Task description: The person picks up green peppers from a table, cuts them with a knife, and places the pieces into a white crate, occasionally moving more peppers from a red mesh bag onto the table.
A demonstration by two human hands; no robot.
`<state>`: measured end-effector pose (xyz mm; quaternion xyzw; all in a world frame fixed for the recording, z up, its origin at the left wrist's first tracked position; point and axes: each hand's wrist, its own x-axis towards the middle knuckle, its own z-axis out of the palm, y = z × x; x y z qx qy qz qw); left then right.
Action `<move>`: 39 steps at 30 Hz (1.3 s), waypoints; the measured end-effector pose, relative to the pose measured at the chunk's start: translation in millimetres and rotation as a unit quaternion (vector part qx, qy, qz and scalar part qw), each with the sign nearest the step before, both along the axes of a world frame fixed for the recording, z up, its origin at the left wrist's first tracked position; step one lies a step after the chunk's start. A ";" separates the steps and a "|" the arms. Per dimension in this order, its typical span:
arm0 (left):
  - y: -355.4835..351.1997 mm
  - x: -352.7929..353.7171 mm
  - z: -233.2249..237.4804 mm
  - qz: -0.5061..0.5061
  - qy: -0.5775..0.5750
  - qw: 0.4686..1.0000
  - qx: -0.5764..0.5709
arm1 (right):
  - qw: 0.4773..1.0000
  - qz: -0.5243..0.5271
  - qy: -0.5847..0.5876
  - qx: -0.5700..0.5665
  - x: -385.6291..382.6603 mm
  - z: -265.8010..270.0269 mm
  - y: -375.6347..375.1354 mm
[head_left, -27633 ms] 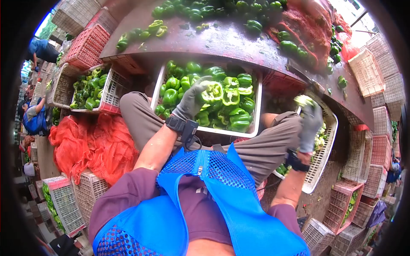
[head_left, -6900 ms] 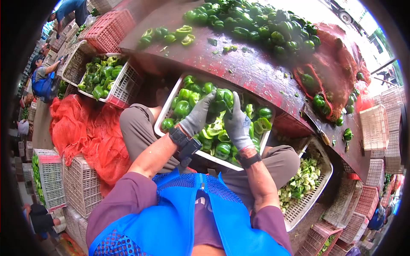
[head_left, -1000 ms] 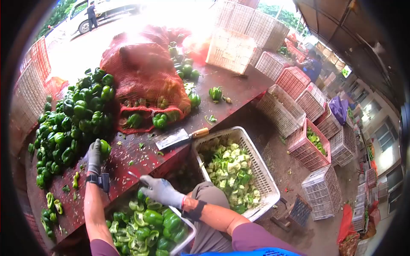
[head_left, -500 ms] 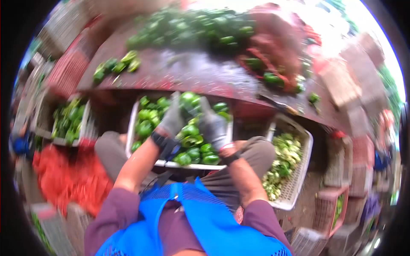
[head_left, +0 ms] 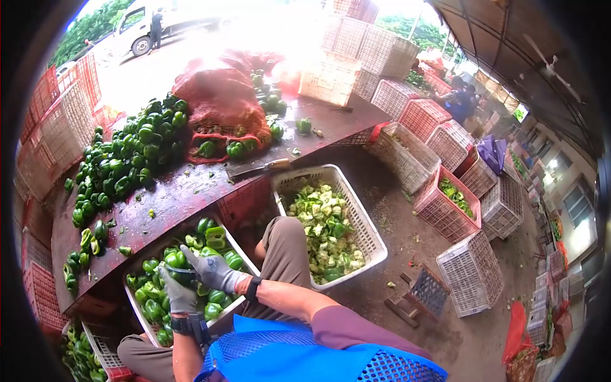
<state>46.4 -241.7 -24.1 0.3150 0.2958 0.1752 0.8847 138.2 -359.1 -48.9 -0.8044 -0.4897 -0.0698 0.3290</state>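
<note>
Head view from above the pepper crate.
It looks forward and down, the crate close below, the table beyond it.

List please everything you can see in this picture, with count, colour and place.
Long flat table: one, dark red-brown, left of centre
Whole bell peppers: many, green, heaped on table
Mesh sack: one, red, on table
Wooden-handled blade: one, table's near edge
Plastic crate of peppers: one, white, at lap
Plastic crate of chopped pieces: one, white, beside right knee
Slatted crates: many, white and pink-red, both sides
Cloth: one, purple, on right-hand crates
Truck: one, white, far upper left
Other people: at least two, dark clothes, background
Vest: one, blue, bottom
Gloved left hand, gloved right hand: two, grey, over lap crate
</note>
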 end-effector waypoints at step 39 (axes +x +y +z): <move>40.2 -112.2 -49.7 -0.035 0.061 0.997 -0.018 | 0.687 0.095 0.654 -0.303 -38.1 -6.3 53.5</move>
